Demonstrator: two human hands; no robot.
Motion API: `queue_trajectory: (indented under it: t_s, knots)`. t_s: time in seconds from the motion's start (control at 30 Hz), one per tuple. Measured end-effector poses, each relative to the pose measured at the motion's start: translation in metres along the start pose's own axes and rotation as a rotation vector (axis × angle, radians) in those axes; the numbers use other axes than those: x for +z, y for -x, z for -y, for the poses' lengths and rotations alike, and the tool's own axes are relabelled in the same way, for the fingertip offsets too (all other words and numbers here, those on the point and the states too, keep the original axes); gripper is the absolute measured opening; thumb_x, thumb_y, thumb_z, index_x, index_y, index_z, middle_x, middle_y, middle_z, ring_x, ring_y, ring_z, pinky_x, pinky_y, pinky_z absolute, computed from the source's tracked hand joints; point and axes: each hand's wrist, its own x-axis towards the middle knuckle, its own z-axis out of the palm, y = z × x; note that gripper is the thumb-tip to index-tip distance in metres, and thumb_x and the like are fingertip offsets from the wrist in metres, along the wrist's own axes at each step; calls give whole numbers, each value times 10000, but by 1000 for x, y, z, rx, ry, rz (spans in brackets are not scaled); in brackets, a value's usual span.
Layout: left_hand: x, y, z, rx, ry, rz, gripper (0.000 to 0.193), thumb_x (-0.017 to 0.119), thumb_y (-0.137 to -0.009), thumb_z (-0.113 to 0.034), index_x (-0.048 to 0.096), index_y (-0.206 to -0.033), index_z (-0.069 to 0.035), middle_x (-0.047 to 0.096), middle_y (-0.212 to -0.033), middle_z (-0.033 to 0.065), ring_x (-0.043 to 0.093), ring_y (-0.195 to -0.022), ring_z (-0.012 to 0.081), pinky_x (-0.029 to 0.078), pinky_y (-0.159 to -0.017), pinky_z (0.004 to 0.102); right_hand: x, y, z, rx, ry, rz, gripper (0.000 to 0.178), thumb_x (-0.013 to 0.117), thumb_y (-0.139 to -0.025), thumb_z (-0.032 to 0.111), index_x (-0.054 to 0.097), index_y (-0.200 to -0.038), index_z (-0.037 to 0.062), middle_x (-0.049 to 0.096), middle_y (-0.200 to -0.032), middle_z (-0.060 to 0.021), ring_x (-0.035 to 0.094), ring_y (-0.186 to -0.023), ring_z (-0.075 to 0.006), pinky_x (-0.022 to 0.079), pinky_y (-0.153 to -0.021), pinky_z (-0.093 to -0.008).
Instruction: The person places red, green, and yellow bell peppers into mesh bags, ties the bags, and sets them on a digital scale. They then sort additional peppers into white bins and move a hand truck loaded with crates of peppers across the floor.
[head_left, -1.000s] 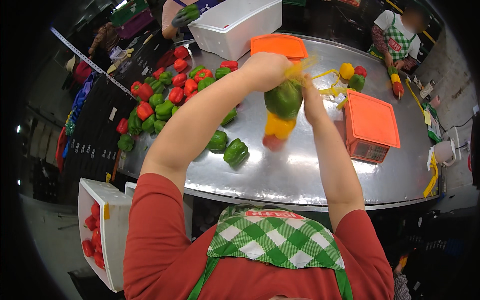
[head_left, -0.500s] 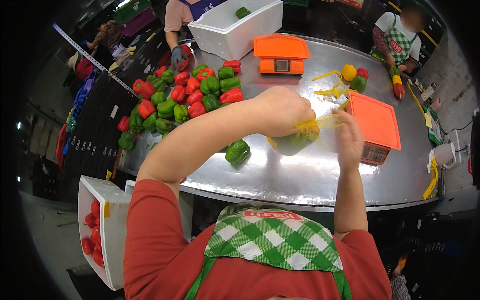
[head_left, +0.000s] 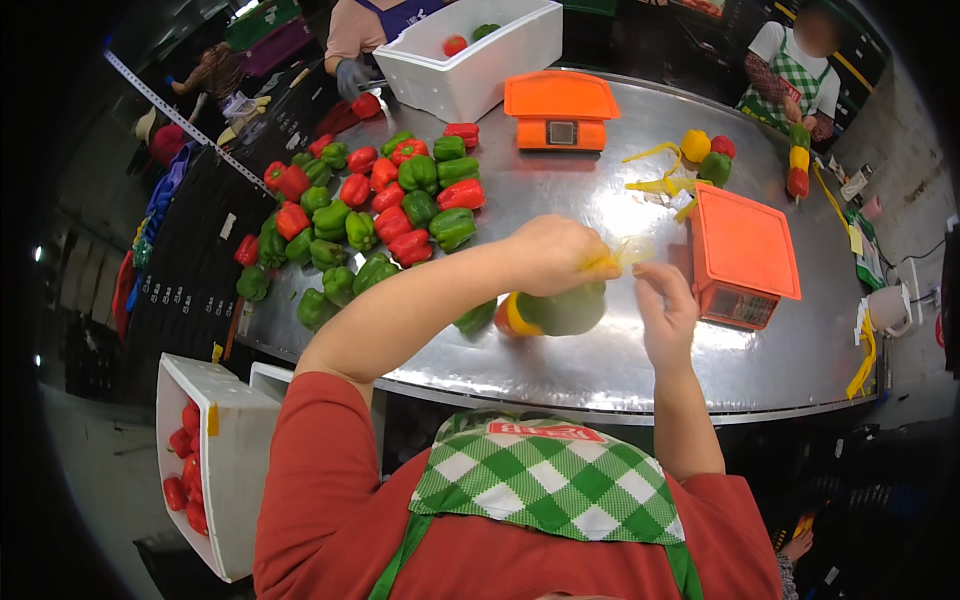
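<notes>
Left hand: this hand (head_left: 562, 258) is curled up tight around the gathered top of a yellow net (head_left: 603, 265).
Right hand: this hand (head_left: 670, 310) is just beside the net's end, its fingers bent and partly open; I cannot tell if the tips pinch it.
Net peppers: they hang tilted below the left hand, over the shiny table (head_left: 620, 375); a big green pepper (head_left: 575, 312), then a yellow pepper (head_left: 526, 314), then a bit of red pepper (head_left: 503, 319). The green one is blurry.
In the way: the left arm covers part of a loose green pepper (head_left: 474, 318) near the net.
Left side: a big pile of peppers (head_left: 361, 229), red and green, too mixed up to count.
Orange scales: two, one far scale (head_left: 560, 95) and one near scale (head_left: 742, 240) by the right hand.
Loose trio: three peppers, one yellow (head_left: 696, 146), one red (head_left: 723, 147), one green (head_left: 715, 170), near some yellow strips (head_left: 665, 186).
White boxes: a far box (head_left: 470, 75) shows two peppers, one red, one green; a low box (head_left: 240, 450) holds several red ones.
Other people: one gloved hand (head_left: 353, 77) by the far box; on the right, someone holds a three-colour stack (head_left: 798, 160).
</notes>
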Motion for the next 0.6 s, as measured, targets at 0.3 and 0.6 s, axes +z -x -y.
queue_trajectory:
  t_s: [0.3, 0.6]
  knots:
    - [20, 8, 30, -54, 308, -286, 259, 557, -912, -327, 704, -917, -113, 673, -864, 123, 628, -802, 347, 495, -711, 433, 45, -7, -2, 20, 114, 198, 526, 744, -752, 143, 555, -1230, 32, 558, -1222, -103, 541, -1128, -236, 430, -928, -367]
    - [-7, 22, 26, -65, 163, -260, 193, 615, -898, -220, 701, -929, -49, 660, -854, 158, 615, -780, 344, 494, -689, 396, 70, -12, 4, -205, 538, 41, 533, 821, -658, 296, 608, -1076, 42, 568, -1072, -108, 545, -1000, -292, 411, -861, -403]
